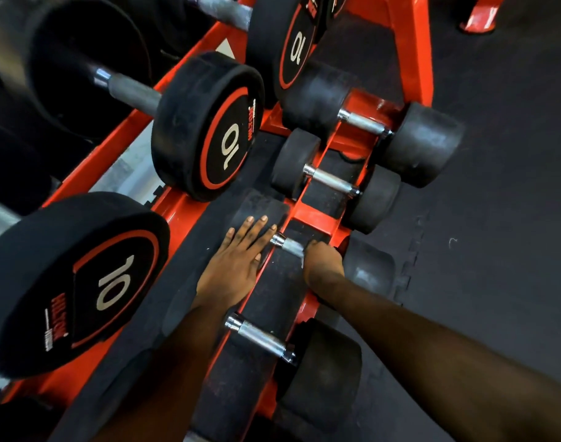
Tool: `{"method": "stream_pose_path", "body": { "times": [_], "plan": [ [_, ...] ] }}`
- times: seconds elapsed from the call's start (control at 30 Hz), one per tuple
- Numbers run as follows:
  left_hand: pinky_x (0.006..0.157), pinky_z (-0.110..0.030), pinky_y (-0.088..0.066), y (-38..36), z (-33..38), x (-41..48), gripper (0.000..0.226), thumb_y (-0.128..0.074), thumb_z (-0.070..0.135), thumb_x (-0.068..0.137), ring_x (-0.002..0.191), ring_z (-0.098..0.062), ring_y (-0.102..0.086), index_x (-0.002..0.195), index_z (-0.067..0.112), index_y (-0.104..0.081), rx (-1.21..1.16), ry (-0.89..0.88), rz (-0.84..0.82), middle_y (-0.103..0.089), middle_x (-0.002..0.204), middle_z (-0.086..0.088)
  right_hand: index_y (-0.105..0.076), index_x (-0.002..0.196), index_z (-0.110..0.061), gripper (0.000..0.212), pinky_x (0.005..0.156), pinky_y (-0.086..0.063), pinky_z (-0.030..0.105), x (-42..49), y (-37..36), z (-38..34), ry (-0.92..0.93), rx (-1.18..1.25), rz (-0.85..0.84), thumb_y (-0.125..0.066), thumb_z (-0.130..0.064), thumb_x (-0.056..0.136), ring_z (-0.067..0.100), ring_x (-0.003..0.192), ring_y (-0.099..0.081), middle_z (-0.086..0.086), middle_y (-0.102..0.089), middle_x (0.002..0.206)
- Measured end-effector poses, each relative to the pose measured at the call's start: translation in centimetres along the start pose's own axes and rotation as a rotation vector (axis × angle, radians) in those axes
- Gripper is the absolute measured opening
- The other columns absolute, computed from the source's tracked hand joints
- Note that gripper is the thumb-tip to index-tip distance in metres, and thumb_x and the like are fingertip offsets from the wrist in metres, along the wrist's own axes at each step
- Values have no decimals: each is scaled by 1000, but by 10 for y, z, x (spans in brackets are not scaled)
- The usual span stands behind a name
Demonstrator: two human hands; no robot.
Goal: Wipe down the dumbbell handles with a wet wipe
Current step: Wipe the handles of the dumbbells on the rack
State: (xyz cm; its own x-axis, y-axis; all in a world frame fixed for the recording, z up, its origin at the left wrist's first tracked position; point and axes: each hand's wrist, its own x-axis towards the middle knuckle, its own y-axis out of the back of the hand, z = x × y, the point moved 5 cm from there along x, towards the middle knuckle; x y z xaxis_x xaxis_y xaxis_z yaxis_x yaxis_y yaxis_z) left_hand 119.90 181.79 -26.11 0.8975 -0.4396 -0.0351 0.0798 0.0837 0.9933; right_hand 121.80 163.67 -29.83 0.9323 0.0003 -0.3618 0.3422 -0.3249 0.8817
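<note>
Handle wipe under way on the rack's (314, 215) lowest tier
Left hand (237, 253) lies flat on the dumbbell (260, 205); right hand (323, 260) grips its handle (287, 245), wipe hidden. Likely next: neighbouring handle (260, 338) needs regripping.

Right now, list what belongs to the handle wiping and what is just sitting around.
In the job: right hand gripping the dumbbell handle; left hand flat on the dumbbell head; wipe not clearly visible.
Just sitting: dumbbells marked 10; red rack; black floor mat.
</note>
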Motion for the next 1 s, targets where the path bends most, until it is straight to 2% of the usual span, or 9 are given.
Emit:
{"method": "stream_pose_path", "body": {
  "times": [0.1,0.23,0.37,0.47,0.53,0.63,0.77,0.87,1.0],
  "plan": [
    [127,-43,-6,0,-1,-1,66,-28,21,101,156,-11,9,163,30,-8,-9,-3,10,2,171,8,-68,107,-2,22,82,-53,40,-6,21,6,-1,72,42,-52,-3,91,37,101,-66,18,-69,108],
    [127,-47,-10,2,-1,0,65,-20,28,99,156,-12,8,163,27,-8,9,13,-10,3,171,7,-68,92,-3,15,79,-49,38,-11,51,19,-19,321,101,-60,-16,88,40,99,-64,21,-71,101],
    [127,-45,-12,7,1,1,66,-22,27,97,157,-12,2,163,29,-13,0,14,-23,-4,171,8,-72,100,-5,21,89,-50,36,-12,82,33,-46,488,114,-57,-9,86,37,104,-65,19,-72,105],
    [120,-43,-30,16,5,7,60,-31,25,94,149,-19,-31,152,24,-44,9,49,55,-36,161,5,-74,105,-9,30,92,-51,32,0,91,37,-45,509,90,-57,-2,82,31,105,-67,15,-73,106],
    [99,-43,-43,26,12,30,46,-39,24,91,125,-25,-55,129,19,-64,-53,65,148,-59,137,1,-75,106,-13,33,89,-48,27,10,101,35,-29,490,67,-60,-1,79,26,106,-67,11,-74,107],
    [88,-42,-47,40,23,72,40,-43,21,89,114,-23,-58,121,18,-67,-152,57,255,-65,123,2,-74,106,-12,31,90,-50,32,25,115,35,-19,523,84,-59,-3,81,28,106,-67,12,-74,107],
    [105,-47,-45,43,28,133,52,-53,10,88,134,-23,-48,140,16,-57,-190,51,175,-54,146,-2,-73,104,-10,32,93,-52,40,44,131,52,-43,710,89,-55,-12,78,30,104,-67,14,-74,105],
    [121,-49,-30,39,30,165,66,-50,14,87,148,-26,-33,153,16,-42,-117,35,78,-34,163,-2,-70,98,-9,17,85,-51,37,73,141,57,2,665,131,-60,-16,85,33,101,-65,17,-72,103],
    [125,-47,-14,18,20,199,77,-20,32,87,157,-20,-4,162,19,-16,-4,51,-38,-5,171,1,-62,103,5,27,91,-36,38,136,125,35,188,480,34,-55,-6,80,40,108,-53,25,-60,109]
  ]
}}
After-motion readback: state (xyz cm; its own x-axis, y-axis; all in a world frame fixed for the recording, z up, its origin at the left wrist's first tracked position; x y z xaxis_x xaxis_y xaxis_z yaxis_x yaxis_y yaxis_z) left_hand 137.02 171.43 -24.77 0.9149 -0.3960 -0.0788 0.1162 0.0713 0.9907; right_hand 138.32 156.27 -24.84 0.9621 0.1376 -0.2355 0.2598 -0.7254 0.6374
